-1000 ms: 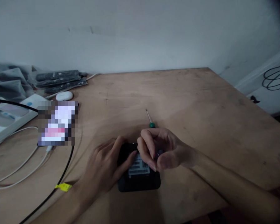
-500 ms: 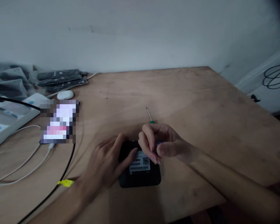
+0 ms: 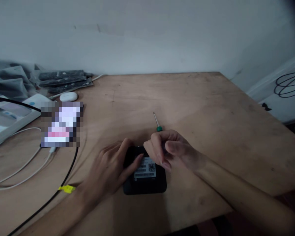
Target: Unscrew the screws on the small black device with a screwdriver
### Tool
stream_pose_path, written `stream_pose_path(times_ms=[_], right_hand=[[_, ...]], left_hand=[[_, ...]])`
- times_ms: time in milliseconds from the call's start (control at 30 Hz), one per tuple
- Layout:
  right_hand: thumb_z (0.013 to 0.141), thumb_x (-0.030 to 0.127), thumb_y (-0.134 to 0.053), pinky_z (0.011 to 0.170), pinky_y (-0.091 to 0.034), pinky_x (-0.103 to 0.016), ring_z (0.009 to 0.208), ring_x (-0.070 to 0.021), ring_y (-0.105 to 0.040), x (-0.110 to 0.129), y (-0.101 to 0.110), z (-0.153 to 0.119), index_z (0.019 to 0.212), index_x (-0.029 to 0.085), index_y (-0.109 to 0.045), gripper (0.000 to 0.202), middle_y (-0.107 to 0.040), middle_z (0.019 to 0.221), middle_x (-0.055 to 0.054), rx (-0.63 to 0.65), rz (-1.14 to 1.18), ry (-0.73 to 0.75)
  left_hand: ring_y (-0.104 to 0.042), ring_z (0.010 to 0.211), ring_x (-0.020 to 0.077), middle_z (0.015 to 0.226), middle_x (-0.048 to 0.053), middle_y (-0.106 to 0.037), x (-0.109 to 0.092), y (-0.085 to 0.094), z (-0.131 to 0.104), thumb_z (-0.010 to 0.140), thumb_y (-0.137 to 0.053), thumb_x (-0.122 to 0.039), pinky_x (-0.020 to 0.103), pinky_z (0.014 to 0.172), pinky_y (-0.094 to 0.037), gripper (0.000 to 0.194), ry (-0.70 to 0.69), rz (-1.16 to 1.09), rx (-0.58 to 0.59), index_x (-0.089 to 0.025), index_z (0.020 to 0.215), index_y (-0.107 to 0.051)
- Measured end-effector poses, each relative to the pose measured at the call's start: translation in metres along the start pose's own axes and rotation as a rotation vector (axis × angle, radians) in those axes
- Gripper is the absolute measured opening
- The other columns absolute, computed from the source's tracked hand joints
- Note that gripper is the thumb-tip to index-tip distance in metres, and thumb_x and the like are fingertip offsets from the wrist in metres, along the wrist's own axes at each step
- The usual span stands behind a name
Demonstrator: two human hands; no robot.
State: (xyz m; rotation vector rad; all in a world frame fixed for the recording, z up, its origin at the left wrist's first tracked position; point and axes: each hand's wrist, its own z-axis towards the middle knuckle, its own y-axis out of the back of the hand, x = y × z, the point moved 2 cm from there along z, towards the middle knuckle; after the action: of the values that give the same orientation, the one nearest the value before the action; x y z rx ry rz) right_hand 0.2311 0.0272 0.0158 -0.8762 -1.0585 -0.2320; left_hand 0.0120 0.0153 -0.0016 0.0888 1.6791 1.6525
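A flat black box [image 3: 145, 187] with rounded corners lies on the table, its white printed label [image 3: 144, 170] with a QR code facing up. My left hand [image 3: 109, 165] grips it from the left, thumb across the label's edge and fingers along the far left side. Over the box's far right corner, my right hand [image 3: 170, 147] is closed with curled fingers. Something dark shows between its thumb and fingers, too hidden to name. Just beyond that hand is a screwdriver [image 3: 158, 124] with a green handle, shaft pointing away; the hand hides part of the handle.
On the left lie a phone [image 3: 64, 123] with a blurred screen, a white earbud case [image 3: 68, 96], plastic-wrapped dark items [image 3: 64, 80] and a white box [image 3: 17, 119]. White cables and a black cable [image 3: 43, 206] with a yellow tag [image 3: 67, 188] run near my left forearm.
The whole view has shifted slightly. My right hand's fingers have turned a little over the box's corner. My left hand stays on the box, and the screwdriver stays in place.
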Motion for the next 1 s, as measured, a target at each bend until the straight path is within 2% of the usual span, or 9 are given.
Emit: stream_pose_path(times_ms=[133,200,267,367,500,700,833,900,1000], right_hand=[[0.091,0.031,-0.088,0.054,-0.031,-0.026,0.057,-0.0096,-0.043,-0.0033,-0.0004,0.0014,0.089,0.021,-0.057,0.033,-0.063,0.079,0.003,-0.019,0.092,0.01],[0.099,0.042,-0.079,0.052,-0.027,-0.026,0.056,-0.0103,-0.039,-0.0037,-0.0012,0.0013,0.091,0.02,-0.059,0.031,-0.059,0.075,0.003,-0.014,0.101,0.008],[0.11,0.052,-0.061,0.051,-0.025,-0.028,0.055,-0.0114,-0.038,-0.0029,-0.0017,0.0008,0.09,0.017,-0.065,0.041,-0.055,0.069,0.002,-0.007,0.083,0.023],[0.116,0.049,-0.048,0.051,-0.025,-0.029,0.055,-0.0122,-0.042,-0.0024,-0.0008,-0.0004,0.087,0.014,-0.074,0.052,-0.054,0.066,0.001,0.001,0.025,0.011],[0.114,0.047,-0.055,0.053,-0.03,-0.028,0.057,-0.013,-0.046,-0.0041,0.003,-0.0006,0.087,0.015,-0.075,0.046,-0.057,0.066,0.0,-0.016,-0.004,0.007],[0.101,0.043,-0.08,0.055,-0.042,-0.024,0.059,-0.0104,-0.054,-0.0066,0.0019,0.0023,0.094,0.019,-0.062,0.031,-0.065,0.082,0.0,-0.024,0.045,0.061],[0.098,0.036,-0.084,0.057,-0.04,-0.023,0.06,-0.0088,-0.051,-0.0036,-0.0028,0.0037,0.094,0.02,-0.057,0.032,-0.066,0.089,0.0,-0.041,0.034,0.072],[0.102,0.045,-0.078,0.059,-0.036,-0.024,0.061,-0.0094,-0.046,-0.0015,-0.0034,0.0042,0.093,0.019,-0.059,0.033,-0.065,0.086,-0.001,-0.078,0.016,0.066],[0.113,0.057,-0.052,0.062,-0.034,-0.028,0.064,-0.0135,-0.046,-0.0007,-0.0013,0.004,0.092,0.017,-0.067,0.048,-0.061,0.075,-0.002,-0.115,-0.01,0.052]], left_hand=[[-0.073,0.081,0.0258,0.093,0.004,-0.072,-0.0006,0.0009,0.0003,0.113,-0.048,-0.056,0.039,0.072,-0.05,0.034,-0.008,0.008,-0.001,-0.024,0.118,-0.055],[-0.073,0.082,0.0262,0.093,0.004,-0.072,-0.0007,0.001,0.0004,0.113,-0.048,-0.056,0.039,0.072,-0.05,0.034,-0.009,0.011,-0.003,-0.024,0.118,-0.055],[-0.073,0.082,0.0261,0.093,0.003,-0.072,-0.0007,0.0009,0.0002,0.113,-0.048,-0.056,0.038,0.071,-0.05,0.033,-0.014,0.009,-0.009,-0.024,0.118,-0.055],[-0.072,0.079,0.0256,0.091,0.003,-0.071,-0.0001,0.0003,-0.0006,0.114,-0.047,-0.057,0.039,0.069,-0.049,0.034,-0.016,0.015,-0.014,-0.024,0.118,-0.056],[-0.073,0.081,0.0253,0.091,0.003,-0.072,0.0013,-0.0009,-0.002,0.112,-0.051,-0.058,0.039,0.071,-0.05,0.035,0.0,0.0,-0.019,-0.024,0.117,-0.056],[-0.07,0.076,0.0266,0.084,0.005,-0.068,0.0018,-0.0019,-0.0037,0.109,-0.052,-0.065,0.039,0.066,-0.049,0.045,0.037,0.054,-0.057,-0.021,0.103,-0.058],[-0.068,0.075,0.0259,0.082,0.004,-0.066,0.0015,-0.0009,-0.0035,0.107,-0.054,-0.068,0.04,0.07,-0.05,0.05,0.024,0.073,-0.081,-0.019,0.097,-0.061],[-0.065,0.073,0.0229,0.08,0.003,-0.064,0.0009,-0.0004,-0.0029,0.108,-0.058,-0.063,0.038,0.068,-0.047,0.046,-0.017,0.067,-0.108,-0.019,0.093,-0.06],[-0.056,0.064,0.0176,0.072,0.0,-0.056,-0.0008,-0.0009,-0.0026,0.108,-0.064,-0.053,0.036,0.064,-0.041,0.044,-0.118,0.059,-0.165,-0.02,0.081,-0.056]])
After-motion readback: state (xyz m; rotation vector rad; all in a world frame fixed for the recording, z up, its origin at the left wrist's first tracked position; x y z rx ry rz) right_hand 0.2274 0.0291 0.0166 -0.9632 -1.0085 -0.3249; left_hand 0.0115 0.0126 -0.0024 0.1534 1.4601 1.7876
